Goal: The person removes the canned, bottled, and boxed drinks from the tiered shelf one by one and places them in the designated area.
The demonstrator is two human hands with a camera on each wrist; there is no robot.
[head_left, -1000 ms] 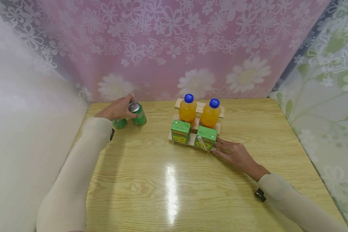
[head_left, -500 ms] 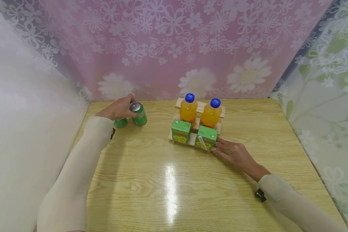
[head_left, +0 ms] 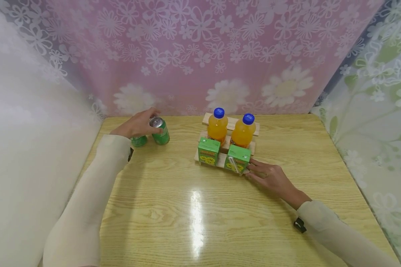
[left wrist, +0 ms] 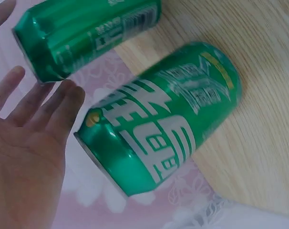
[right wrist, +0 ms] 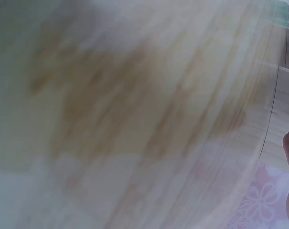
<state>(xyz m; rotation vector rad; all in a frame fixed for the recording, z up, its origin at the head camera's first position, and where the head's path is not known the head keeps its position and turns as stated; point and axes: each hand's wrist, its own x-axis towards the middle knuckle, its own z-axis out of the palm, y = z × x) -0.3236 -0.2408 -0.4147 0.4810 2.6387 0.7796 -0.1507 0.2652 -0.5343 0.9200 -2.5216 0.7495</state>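
In the head view, my left hand [head_left: 137, 124] reaches over two green drink cans at the back left of the table. Its thumb lies across the front of the right can [head_left: 161, 136], with fingers behind its top. The left can [head_left: 139, 141] is mostly hidden under that hand. In the left wrist view, the fingers [left wrist: 63, 107] are fairly straight, tips right at the far can's rim. My right hand [head_left: 270, 178] holds the right front end of a small stepped wooden rack [head_left: 221, 160], beside a green juice carton [head_left: 238, 158]; its grip is partly hidden.
Another green juice carton [head_left: 208, 151] stands on the rack's front step. Behind the cartons are two orange drink bottles [head_left: 217, 128] [head_left: 243, 132] with blue caps. A pink flowered curtain [head_left: 187, 74] borders the back of the wood-grain table [head_left: 160, 207].
My left fingers have extended slightly to the right behind the can's top, and the thumb reaches a little farther across its front. The right hand and the rack have stayed in place.
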